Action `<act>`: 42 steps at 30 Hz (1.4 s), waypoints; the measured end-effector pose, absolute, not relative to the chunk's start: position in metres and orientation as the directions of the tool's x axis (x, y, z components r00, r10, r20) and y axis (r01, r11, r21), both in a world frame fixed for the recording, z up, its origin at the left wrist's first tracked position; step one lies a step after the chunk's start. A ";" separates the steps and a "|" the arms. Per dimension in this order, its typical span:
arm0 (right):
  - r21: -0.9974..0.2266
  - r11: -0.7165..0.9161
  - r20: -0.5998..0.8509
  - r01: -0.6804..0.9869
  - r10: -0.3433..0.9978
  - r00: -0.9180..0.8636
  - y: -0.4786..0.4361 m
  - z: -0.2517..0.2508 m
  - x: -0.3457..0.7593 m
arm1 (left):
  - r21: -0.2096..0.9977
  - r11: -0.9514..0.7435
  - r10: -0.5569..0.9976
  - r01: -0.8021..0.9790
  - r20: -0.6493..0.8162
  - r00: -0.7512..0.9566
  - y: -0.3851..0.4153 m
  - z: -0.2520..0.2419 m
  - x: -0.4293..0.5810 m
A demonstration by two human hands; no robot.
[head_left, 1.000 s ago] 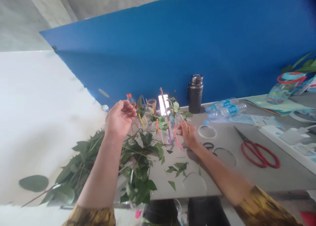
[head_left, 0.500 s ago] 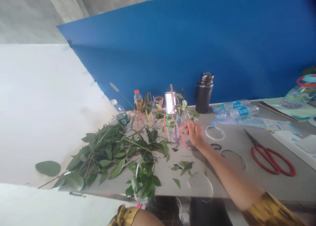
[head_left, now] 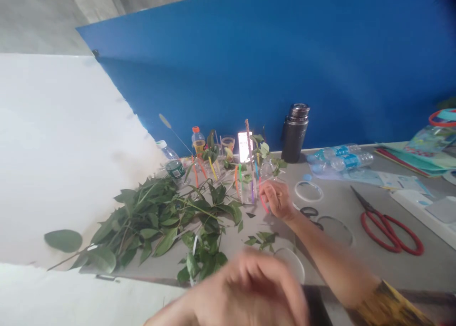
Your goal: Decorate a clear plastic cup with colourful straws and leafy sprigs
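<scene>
My right hand (head_left: 277,200) reaches across the grey table (head_left: 338,264) with its fingers curled around a thin pink strip (head_left: 261,198). It sits beside a cluster of clear containers (head_left: 245,188) that hold coloured strips and leafy cuttings. A pile of green leafy branches (head_left: 160,216) lies to the left of it. My left hand (head_left: 249,288) is close to the camera at the bottom edge, smeared by motion, so its fingers are unclear. Small cut leaves (head_left: 261,238) lie between the two hands.
A black flask (head_left: 295,131) stands against the blue board (head_left: 285,55). Two water bottles (head_left: 342,160) lie on their sides. Red scissors (head_left: 388,224), a white ring (head_left: 308,191), clear plastic discs (head_left: 335,226) and a white power strip (head_left: 427,212) lie to the right. An orange-capped bottle (head_left: 198,143) stands at the back.
My left hand left the cuttings, dropped out of view, and now sweeps in blurred at the bottom. My right hand has stayed by the pink strip.
</scene>
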State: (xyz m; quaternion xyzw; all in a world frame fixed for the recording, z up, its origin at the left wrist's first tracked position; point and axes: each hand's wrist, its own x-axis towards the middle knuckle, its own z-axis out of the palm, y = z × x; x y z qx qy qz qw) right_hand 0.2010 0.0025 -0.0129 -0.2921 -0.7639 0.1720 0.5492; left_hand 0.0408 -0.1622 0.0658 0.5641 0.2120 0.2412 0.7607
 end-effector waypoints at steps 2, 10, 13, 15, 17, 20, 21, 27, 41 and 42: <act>-0.567 0.784 0.743 0.253 0.619 -0.255 0.001 -0.014 0.200 | 0.989 -0.048 0.860 0.140 -0.030 0.509 -0.127 0.069 0.015; -0.597 0.753 0.692 0.277 0.657 -0.298 0.006 -0.019 0.202 | 0.430 -0.223 0.974 0.875 0.124 0.187 -0.043 0.017 -0.070; -0.605 0.749 0.679 0.271 0.663 -0.317 0.007 -0.020 0.203 | 0.292 -0.163 0.986 0.942 0.073 0.148 -0.039 0.016 -0.072; -0.613 0.738 0.663 0.281 0.674 -0.325 0.007 -0.020 0.203 | 0.248 -0.163 0.986 0.955 0.054 0.155 -0.034 0.017 -0.066; -0.616 0.731 0.652 0.295 0.683 -0.330 0.007 -0.020 0.203 | 0.225 -0.209 0.978 0.952 0.035 0.206 -0.027 0.017 -0.058; -0.610 0.731 0.650 0.306 0.682 -0.335 0.007 -0.021 0.203 | 0.192 -0.336 0.939 0.922 -0.001 0.343 -0.016 0.011 -0.045; -0.608 0.730 0.648 0.312 0.683 -0.336 0.008 -0.021 0.203 | 0.171 -0.374 0.924 0.911 -0.014 0.382 -0.013 0.008 -0.042; -0.604 0.728 0.639 0.325 0.686 -0.348 0.010 -0.023 0.203 | 0.024 -0.401 0.916 0.916 -0.004 0.401 -0.007 -0.007 -0.037; -0.637 0.716 0.628 0.287 0.697 -0.345 0.005 -0.011 0.201 | 0.947 -0.202 0.969 0.251 0.230 -0.088 -0.011 0.016 -0.075; -0.637 0.713 0.625 0.293 0.701 -0.344 0.005 -0.011 0.200 | 0.983 -0.176 0.970 0.055 0.183 -0.161 -0.014 0.021 -0.077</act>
